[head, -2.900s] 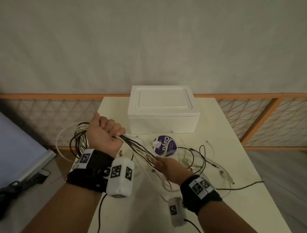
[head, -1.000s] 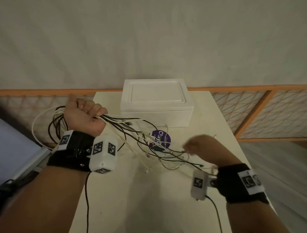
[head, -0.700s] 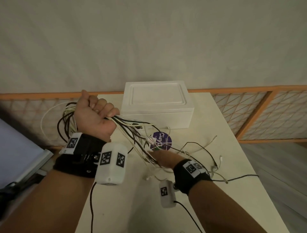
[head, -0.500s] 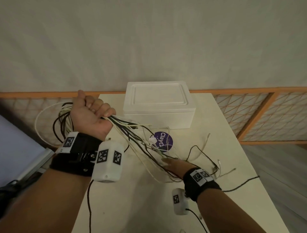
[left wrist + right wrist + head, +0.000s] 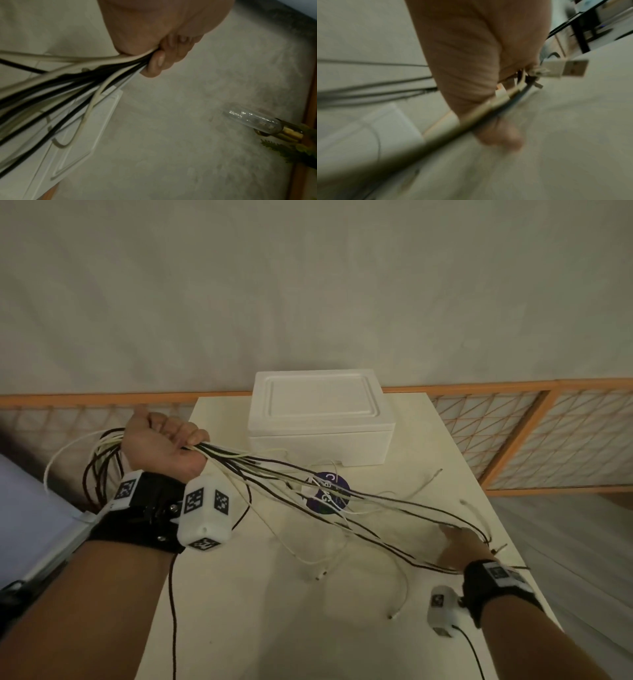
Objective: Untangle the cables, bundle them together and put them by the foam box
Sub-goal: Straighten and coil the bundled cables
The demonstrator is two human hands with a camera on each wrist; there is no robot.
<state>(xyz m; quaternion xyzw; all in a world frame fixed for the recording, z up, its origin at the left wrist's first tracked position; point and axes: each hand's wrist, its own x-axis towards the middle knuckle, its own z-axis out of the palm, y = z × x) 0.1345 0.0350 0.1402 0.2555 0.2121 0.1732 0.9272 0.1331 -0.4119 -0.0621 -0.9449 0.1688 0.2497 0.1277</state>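
In the head view my left hand (image 5: 164,445) is raised at the table's left edge. It grips a bundle of black and white cables (image 5: 308,491), with loops hanging behind the wrist. The left wrist view shows the fingers (image 5: 158,60) curled round those cables (image 5: 68,81). The strands stretch taut across the table to my right hand (image 5: 459,546) near the right edge. In the blurred right wrist view my right hand (image 5: 488,101) holds cable ends, with a USB plug (image 5: 565,67) sticking out of it. The white foam box (image 5: 318,419) stands shut at the table's far end.
A round purple clay tub (image 5: 327,491) sits on the white table (image 5: 274,611) in front of the box, under the cables. Loose white ends lie mid-table. An orange lattice rail (image 5: 548,433) runs behind. A glass bulb (image 5: 254,121) shows in the left wrist view.
My right hand has slid along the cables from mid-table to the right edge, pulling the strands out straight. My left hand kept its grip and stayed in much the same place.
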